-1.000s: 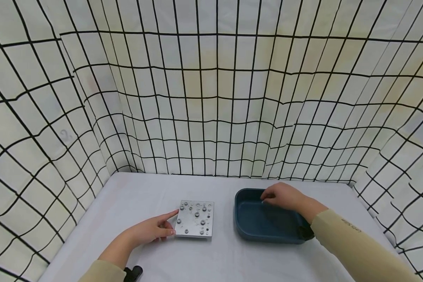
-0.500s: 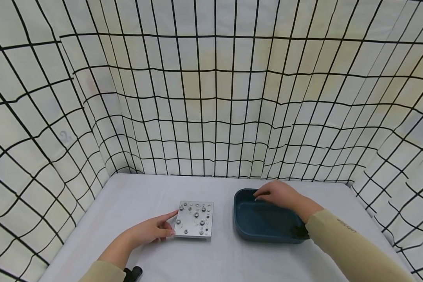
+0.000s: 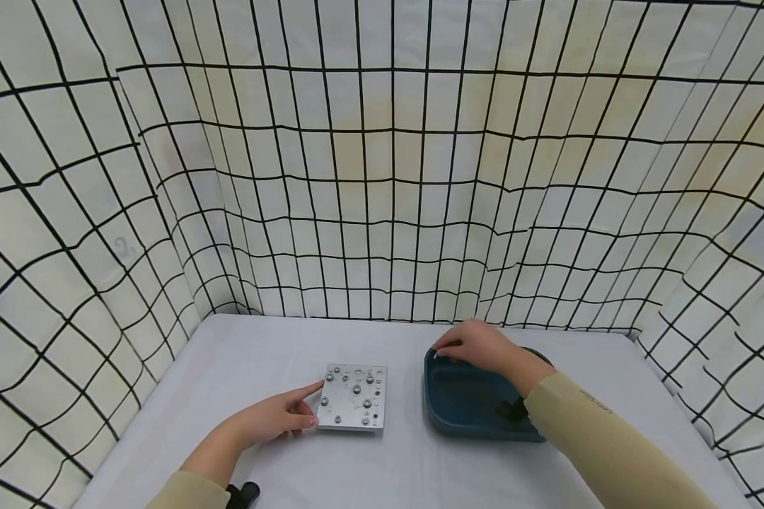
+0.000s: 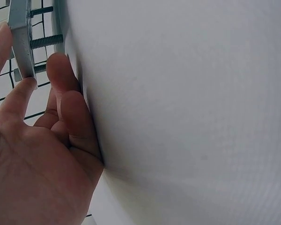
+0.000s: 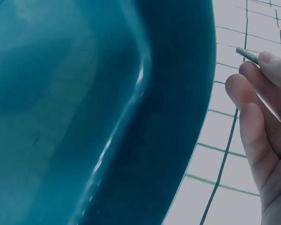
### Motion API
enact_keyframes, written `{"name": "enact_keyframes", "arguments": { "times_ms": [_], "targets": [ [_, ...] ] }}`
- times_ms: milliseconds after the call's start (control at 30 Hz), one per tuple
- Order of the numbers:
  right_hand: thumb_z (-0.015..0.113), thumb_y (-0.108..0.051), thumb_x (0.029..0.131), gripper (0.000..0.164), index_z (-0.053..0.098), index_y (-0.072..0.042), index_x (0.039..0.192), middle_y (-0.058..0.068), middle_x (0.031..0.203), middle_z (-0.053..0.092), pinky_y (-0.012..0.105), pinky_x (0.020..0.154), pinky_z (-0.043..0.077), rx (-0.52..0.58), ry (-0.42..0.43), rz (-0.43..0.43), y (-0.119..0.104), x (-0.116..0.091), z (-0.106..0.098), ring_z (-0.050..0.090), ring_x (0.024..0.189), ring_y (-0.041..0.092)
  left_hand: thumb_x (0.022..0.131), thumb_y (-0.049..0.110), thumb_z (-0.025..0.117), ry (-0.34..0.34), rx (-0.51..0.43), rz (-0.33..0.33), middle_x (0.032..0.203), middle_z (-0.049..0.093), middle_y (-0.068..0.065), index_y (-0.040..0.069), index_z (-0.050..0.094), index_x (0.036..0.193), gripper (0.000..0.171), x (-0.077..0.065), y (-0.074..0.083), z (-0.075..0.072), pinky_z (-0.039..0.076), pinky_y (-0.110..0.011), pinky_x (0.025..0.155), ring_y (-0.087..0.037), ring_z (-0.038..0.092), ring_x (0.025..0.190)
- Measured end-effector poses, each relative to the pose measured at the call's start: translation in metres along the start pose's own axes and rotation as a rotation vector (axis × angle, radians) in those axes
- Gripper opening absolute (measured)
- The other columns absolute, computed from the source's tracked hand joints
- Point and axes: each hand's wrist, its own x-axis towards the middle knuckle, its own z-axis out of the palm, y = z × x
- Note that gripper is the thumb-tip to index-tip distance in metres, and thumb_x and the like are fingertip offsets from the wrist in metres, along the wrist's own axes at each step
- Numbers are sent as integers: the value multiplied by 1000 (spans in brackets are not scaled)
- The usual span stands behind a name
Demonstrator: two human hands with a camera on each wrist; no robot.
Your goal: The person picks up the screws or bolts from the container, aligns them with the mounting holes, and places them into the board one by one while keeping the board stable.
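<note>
A square silver metal plate [image 3: 346, 404] with several socket-head screws in its holes stands on the white table. Threaded screw shanks [image 4: 47, 41] stick out beneath it in the left wrist view. My left hand [image 3: 264, 424] touches its left edge, index finger extended at the upper part and thumb at the lower corner. The remaining fingers bend underneath, beside the tabletop. My right hand [image 3: 480, 346] is above the back left rim of a dark blue tray [image 3: 471, 429]. Between thumb and index finger it pinches a small threaded screw [image 5: 247, 55], whose head the fingertips hide.
A black net [image 3: 391, 177] over a pale backdrop encloses the back and both sides. White cloth covers the table [image 3: 414, 474]. Black wrist gear [image 3: 248, 493] shows by the left sleeve. The right forearm crosses the tray's right side and covers part of it.
My right hand has moved left across the tray to its back left corner, carrying the screw. The left hand and the plate stay in place.
</note>
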Motion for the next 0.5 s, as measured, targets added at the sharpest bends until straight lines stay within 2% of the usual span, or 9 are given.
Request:
{"name": "enact_keyframes", "arguments": {
  "times_ms": [300, 500],
  "targets": [
    [68, -24, 95, 17, 77, -24, 110, -11, 100, 72, 28, 72, 52, 57, -18, 16, -31, 30, 14, 65, 78, 6, 89, 32, 75, 7, 1, 17, 97, 59, -4, 15, 36, 155, 78, -2, -1, 0, 43, -33, 65, -21, 54, 76],
    [69, -25, 95, 17, 77, -25, 110, -11, 97, 72, 30, 69, 51, 58, -38, 4, -48, 51, 26, 68, 85, 19, 90, 28, 74, 1, -6, 37, 95, 59, -4, 13, 36, 154, 76, -5, 0, 0, 43, -34, 66, -22, 54, 77]
  ]
}}
